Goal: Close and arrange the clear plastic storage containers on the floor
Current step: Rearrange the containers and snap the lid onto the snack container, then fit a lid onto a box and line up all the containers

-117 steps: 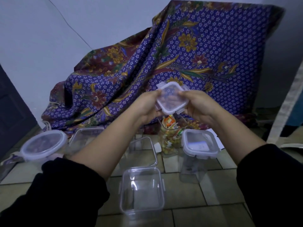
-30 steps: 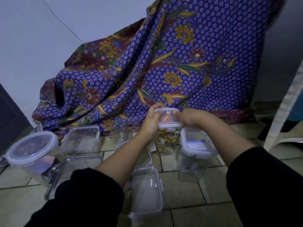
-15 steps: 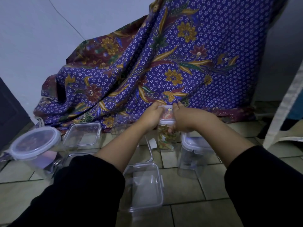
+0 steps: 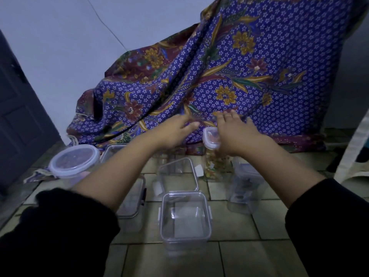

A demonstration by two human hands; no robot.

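A tall clear container (image 4: pixel 212 168) with colourful contents stands on the tiled floor, and its square lid (image 4: pixel 209 139) sits on top. My right hand (image 4: pixel 236 132) hovers just right of the lid with its fingers spread, hiding that side. My left hand (image 4: pixel 176 128) is off to the left, blurred, with its fingers apart and nothing in it. An open square container (image 4: pixel 184 216) stands nearest me. Behind it is an open rectangular one (image 4: pixel 177 176). A lidded container (image 4: pixel 245 186) stands at the right, and a round-lidded one (image 4: pixel 73 161) at the left.
Another clear container (image 4: pixel 132 200) lies partly under my left forearm, and one more (image 4: pixel 112 151) sits behind it. A purple patterned cloth (image 4: pixel 249 72) drapes across the back. A dark door (image 4: pixel 18 116) is at the left and a pale bag strap (image 4: pixel 357 144) at the right.
Both hands, which pressed the lid onto the tall container half a second ago, have let go and spread apart. The left hand moved away to the left.
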